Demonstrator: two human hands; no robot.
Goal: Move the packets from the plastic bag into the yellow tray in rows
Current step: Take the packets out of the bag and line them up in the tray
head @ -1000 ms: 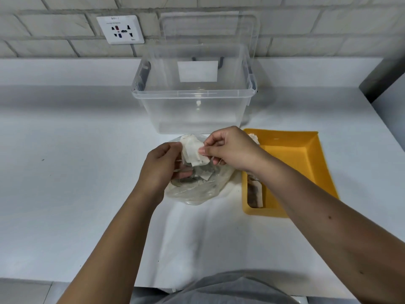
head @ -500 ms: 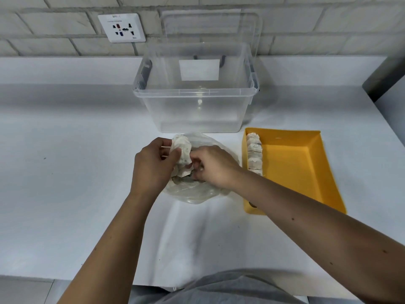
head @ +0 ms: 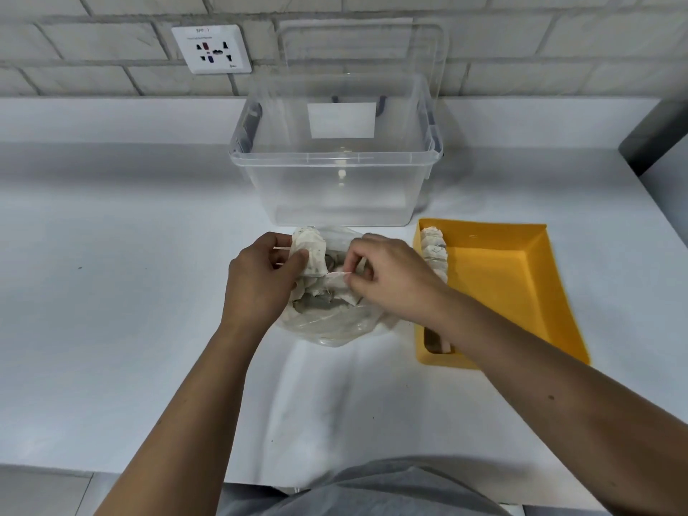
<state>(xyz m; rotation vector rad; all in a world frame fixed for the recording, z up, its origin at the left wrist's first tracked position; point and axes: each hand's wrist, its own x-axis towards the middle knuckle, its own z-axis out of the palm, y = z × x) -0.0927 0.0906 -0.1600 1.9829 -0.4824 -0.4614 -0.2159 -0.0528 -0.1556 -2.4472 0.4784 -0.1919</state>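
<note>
Left grip is closed round a bunch of small white paper packets above the crumpled clear plastic bag on the white counter, probably gathering a handful. Right grip pinches one more packet inside the bag. Just beside it, the yellow plastic tray holds a row of packets against its left wall, with bare floor beside it for further rows.

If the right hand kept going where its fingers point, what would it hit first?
Pinching a packet, it would likely meet the bundle of packets the left hand grips; depth unclear.
</note>
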